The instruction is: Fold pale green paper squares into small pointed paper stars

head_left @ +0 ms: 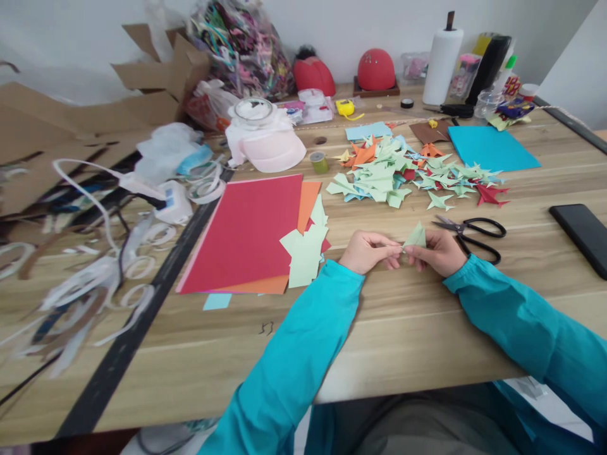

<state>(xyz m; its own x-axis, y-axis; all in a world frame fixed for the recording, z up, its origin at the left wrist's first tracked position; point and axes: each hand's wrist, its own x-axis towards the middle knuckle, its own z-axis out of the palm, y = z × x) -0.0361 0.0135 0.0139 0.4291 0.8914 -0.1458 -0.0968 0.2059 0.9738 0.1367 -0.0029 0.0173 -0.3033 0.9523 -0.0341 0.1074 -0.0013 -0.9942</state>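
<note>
A small folded piece of pale green paper [416,235] is pinched between both my hands, just above the tabletop. My left hand [372,250] grips its left tip with thumb and fingers. On the other side, my right hand [435,251] has its thumb pressed on the paper's lower right part. Black-handled scissors [480,235] lie just beyond my right hand. Farther back is a heap of folded paper shapes [379,174], mostly pale green with some orange, red and blue. Pale green paper pieces [308,251] lie left of my left hand.
Red and orange paper sheets [246,234] lie left of centre. A blue sheet [493,148] is at the back right, a black phone [581,237] at the right edge. Tangled strips and cables [104,278], a pale cap [268,142] and cardboard boxes [156,72] crowd the left.
</note>
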